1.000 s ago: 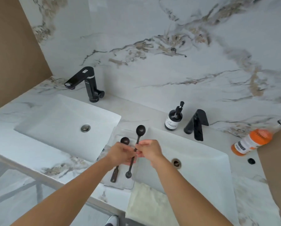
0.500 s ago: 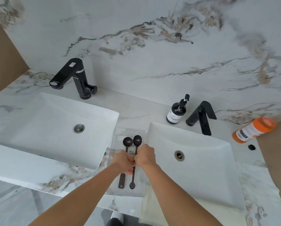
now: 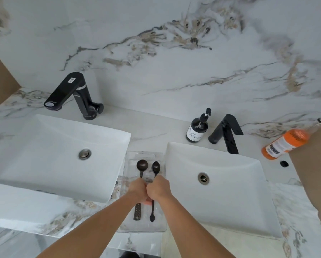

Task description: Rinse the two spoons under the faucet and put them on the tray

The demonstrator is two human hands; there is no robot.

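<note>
Two dark spoons lie lengthwise over a clear plastic tray [image 3: 160,229] set on the counter between two white sinks. The left spoon [image 3: 142,165] has a round bowl and a wide patterned handle; my left hand [image 3: 137,189] is closed on its middle. The right spoon [image 3: 155,167] is slimmer with an oval bowl; my right hand [image 3: 158,187] is closed on its stem. Both hands touch each other over the tray. I cannot tell whether the spoons rest on the tray or hover just above it.
A black faucet [image 3: 75,95] stands behind the left sink [image 3: 44,146], another black faucet [image 3: 225,134] behind the right sink [image 3: 230,192]. A dark soap pump bottle [image 3: 197,128] and an orange bottle [image 3: 284,144] stand on the marble counter. A cloth lies near the front edge.
Both hands have lowered the two spoons together from above the sink edge down onto the tray area. The right spoon came level beside the left one.
</note>
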